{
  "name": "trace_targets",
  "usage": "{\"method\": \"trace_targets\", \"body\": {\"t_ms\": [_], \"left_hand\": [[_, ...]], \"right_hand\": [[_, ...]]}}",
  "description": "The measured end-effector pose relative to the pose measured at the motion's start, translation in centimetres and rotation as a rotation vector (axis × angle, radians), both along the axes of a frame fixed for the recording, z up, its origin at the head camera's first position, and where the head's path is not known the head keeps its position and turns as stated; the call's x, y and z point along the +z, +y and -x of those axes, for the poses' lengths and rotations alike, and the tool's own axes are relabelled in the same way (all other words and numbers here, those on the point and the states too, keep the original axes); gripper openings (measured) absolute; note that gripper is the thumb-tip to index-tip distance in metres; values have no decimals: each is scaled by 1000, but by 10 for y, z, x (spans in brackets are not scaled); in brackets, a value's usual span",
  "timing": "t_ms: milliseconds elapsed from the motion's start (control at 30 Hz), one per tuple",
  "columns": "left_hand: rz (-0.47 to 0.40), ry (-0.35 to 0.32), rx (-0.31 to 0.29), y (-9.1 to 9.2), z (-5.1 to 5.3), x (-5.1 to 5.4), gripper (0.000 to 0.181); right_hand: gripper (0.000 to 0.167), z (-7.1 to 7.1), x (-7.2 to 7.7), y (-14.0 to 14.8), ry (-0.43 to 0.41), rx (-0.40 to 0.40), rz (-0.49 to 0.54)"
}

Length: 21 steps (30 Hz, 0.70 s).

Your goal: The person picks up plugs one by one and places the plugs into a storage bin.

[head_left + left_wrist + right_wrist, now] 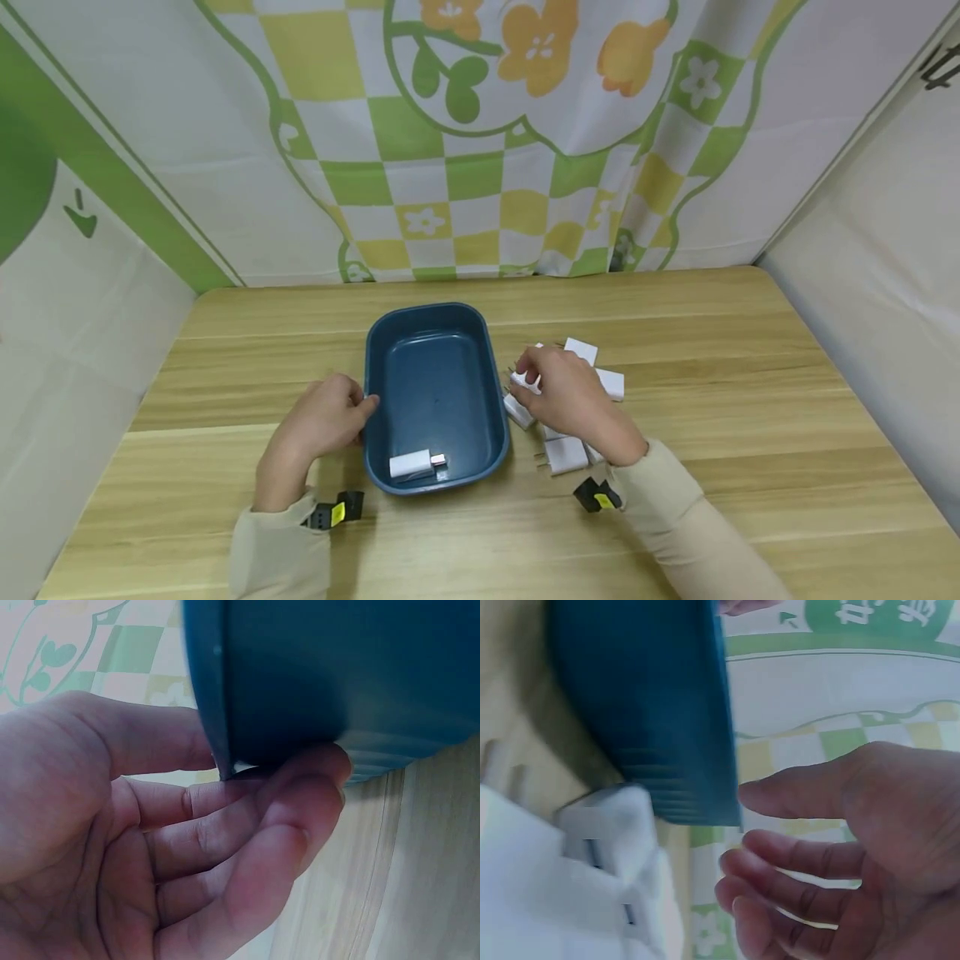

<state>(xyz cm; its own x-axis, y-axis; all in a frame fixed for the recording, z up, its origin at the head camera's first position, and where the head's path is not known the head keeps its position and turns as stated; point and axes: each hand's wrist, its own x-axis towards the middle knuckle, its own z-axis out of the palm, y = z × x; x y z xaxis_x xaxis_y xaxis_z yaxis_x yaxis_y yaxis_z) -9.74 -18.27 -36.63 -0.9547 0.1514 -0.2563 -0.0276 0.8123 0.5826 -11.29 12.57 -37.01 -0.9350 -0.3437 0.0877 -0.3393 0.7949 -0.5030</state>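
My left hand (324, 417) grips the left rim of a dark blue plastic tray (497, 392), thumb on the rim and fingers curled against the outer wall in the left wrist view. Inside the tray, near its front, lies a white charger plug (410, 465), its metal end facing right. Over a group of white charger plugs (567, 456) to the tray's right hovers my right hand (566, 392). Its thumb and fingers are apart with nothing between them in the right wrist view. The hand hides part of the group.
Several plugs lie close together on the wooden table (750, 417), some with prongs towards the tray, such as a white plug (519, 411) beside its wall. Behind the table hangs a checked, flowered curtain (480, 183). White fabric walls stand at both sides.
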Motion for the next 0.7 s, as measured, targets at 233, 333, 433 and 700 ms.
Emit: {"method": "trace_targets", "body": {"t_ms": [233,333,433,700], "left_hand": [[4,8,-2,-1,0,1,32],[0,8,0,-1,0,1,32],[-5,6,1,-1,0,1,32],[-3,12,1,-2,0,0,31]], "right_hand": [[20,0,-18,-3,-65,-42,-133],[21,0,-22,-4,-64,-66,-160],[20,-1,-24,-4,-54,-85,-171],[45,-2,-25,-7,-38,-70,-200]]}}
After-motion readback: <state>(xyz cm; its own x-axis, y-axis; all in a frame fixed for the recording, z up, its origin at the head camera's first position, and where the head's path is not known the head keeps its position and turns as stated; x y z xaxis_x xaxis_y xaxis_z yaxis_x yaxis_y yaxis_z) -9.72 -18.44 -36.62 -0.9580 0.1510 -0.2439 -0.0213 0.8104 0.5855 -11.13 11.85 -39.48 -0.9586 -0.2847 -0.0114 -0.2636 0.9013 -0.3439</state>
